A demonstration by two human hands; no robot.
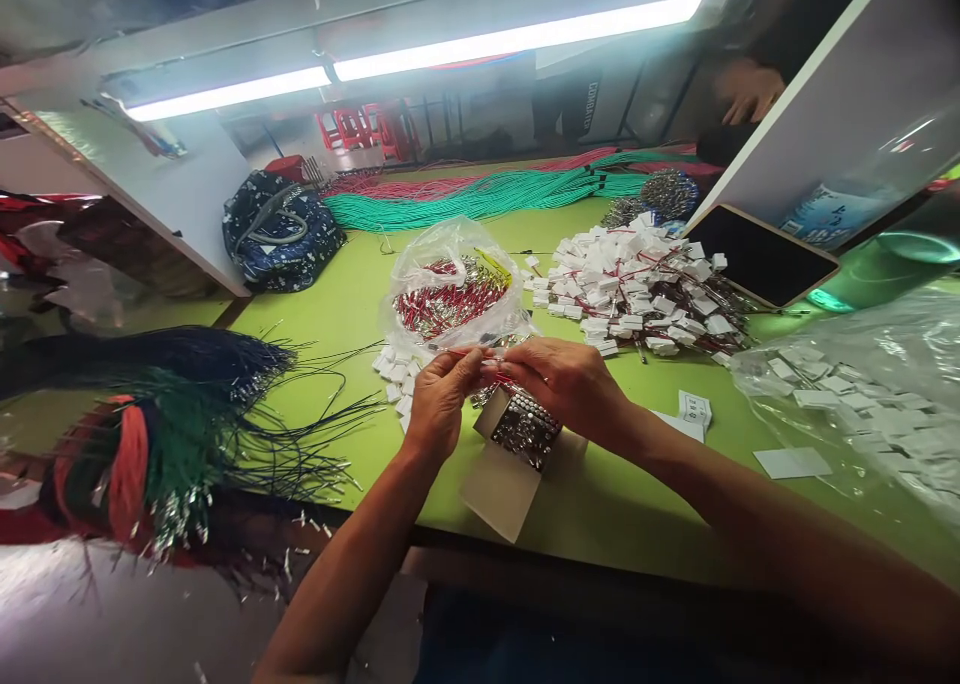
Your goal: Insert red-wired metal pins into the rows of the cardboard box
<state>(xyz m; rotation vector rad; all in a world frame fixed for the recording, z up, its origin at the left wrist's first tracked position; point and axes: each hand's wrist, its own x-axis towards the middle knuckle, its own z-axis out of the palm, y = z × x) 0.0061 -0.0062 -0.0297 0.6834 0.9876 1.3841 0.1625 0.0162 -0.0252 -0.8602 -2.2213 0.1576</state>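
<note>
Head view: we record left hand (441, 404) and right hand (562, 384) brought together, fingertips (480, 361) pinching a short red wire (504, 376) above a white card box (501, 484) of metal terminals (526, 427). Clear plastic bag (450, 289) of red-wired terminals sits just beyond, beside white connector housings (394, 379); larger housing heap (637, 284) lies right, on green table (337, 364).

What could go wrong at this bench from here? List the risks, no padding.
The open white cardboard box of silver metal terminals sits right under the left hand and right hand pinching a thin red wire, so a slip could spill it. Loose white plastic connectors beside the clear plastic bag of red wires could get knocked about. Black and green wire bundles near the green bench top's edge might snag or slide off.
</note>
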